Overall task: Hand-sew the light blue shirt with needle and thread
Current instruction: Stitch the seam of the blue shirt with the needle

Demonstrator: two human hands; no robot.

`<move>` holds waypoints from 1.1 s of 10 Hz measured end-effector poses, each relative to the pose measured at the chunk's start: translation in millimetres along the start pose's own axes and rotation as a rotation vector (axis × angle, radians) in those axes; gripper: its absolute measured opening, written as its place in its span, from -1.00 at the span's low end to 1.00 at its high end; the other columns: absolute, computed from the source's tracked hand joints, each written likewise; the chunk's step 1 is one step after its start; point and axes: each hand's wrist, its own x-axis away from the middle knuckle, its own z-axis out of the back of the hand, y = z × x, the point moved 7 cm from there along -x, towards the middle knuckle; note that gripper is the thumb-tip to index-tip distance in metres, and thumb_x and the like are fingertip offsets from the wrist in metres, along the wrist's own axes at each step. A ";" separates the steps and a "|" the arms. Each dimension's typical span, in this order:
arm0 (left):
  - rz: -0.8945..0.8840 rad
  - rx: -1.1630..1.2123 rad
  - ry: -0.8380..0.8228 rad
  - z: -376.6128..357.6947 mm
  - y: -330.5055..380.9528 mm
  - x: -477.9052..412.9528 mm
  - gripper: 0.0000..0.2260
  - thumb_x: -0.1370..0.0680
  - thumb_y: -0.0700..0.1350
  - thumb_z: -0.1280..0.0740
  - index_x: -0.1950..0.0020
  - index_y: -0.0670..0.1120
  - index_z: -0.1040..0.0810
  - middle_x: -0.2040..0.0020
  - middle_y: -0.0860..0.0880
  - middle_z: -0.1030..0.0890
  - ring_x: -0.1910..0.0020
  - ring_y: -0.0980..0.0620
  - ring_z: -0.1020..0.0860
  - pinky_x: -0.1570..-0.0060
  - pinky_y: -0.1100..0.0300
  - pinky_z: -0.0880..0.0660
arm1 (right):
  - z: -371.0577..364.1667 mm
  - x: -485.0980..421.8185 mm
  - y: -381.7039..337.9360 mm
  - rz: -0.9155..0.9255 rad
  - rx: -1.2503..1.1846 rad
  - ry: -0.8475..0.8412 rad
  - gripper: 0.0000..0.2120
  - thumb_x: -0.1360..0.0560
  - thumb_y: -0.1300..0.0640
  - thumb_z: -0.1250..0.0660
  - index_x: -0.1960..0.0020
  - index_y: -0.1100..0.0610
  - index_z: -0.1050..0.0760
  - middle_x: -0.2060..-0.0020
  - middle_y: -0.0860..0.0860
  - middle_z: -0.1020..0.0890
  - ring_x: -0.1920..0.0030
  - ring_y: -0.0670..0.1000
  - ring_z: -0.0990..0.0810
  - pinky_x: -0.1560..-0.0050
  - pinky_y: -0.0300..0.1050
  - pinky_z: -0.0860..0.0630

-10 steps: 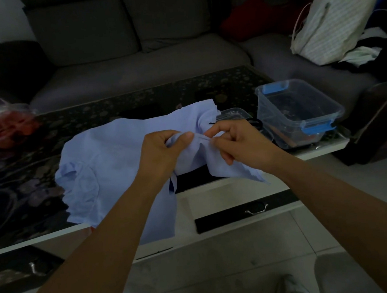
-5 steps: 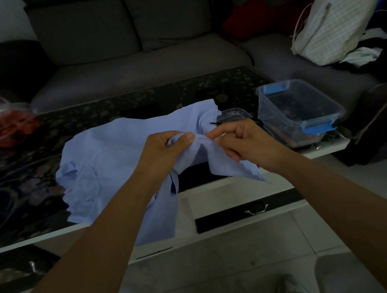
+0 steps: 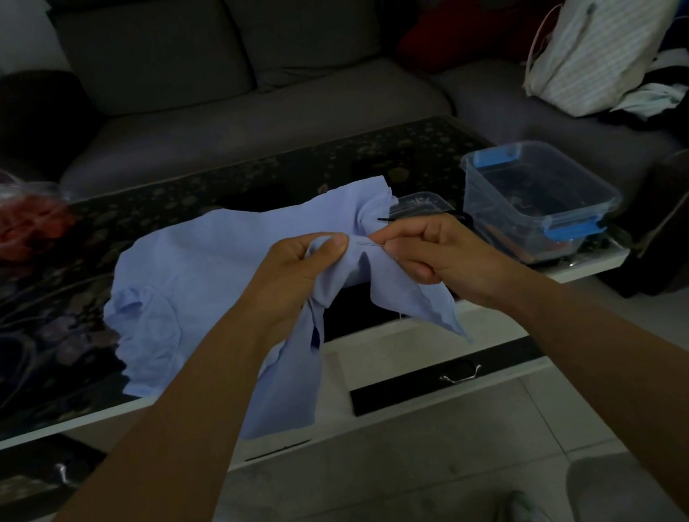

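Observation:
The light blue shirt (image 3: 193, 283) lies partly on the dark patterned table (image 3: 242, 178), with part hanging over the near edge. My left hand (image 3: 293, 272) grips a bunched fold of the shirt between thumb and fingers. My right hand (image 3: 438, 251) pinches a thin needle (image 3: 368, 245) whose tip points left into the fold, just right of my left thumb. The thread is too fine to make out in this dim light.
A clear plastic box with blue clips (image 3: 539, 200) stands at the table's right end, a smaller clear container (image 3: 421, 205) beside it. A clear bag with red contents (image 3: 7, 226) sits far left. A grey sofa (image 3: 254, 80) and a striped bag (image 3: 596, 51) lie behind.
My right hand has drawn slightly right, and the needle now shows between both hands. The left hand keeps its grip on the fold.

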 end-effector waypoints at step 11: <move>0.015 0.223 -0.084 -10.5 2.6 -4.6 -0.87 -0.57 -0.16 -0.27 0.13 -0.06 -0.58 0.35 0.13 -0.66 0.30 0.24 -0.61 0.23 0.43 -0.50 | -6.5 -9.8 5.3 0.020 -0.086 -0.010 -0.85 -0.60 0.21 -0.22 0.14 0.16 -0.47 0.53 -0.06 -0.36 0.50 -0.15 -0.26 0.46 -0.36 -0.25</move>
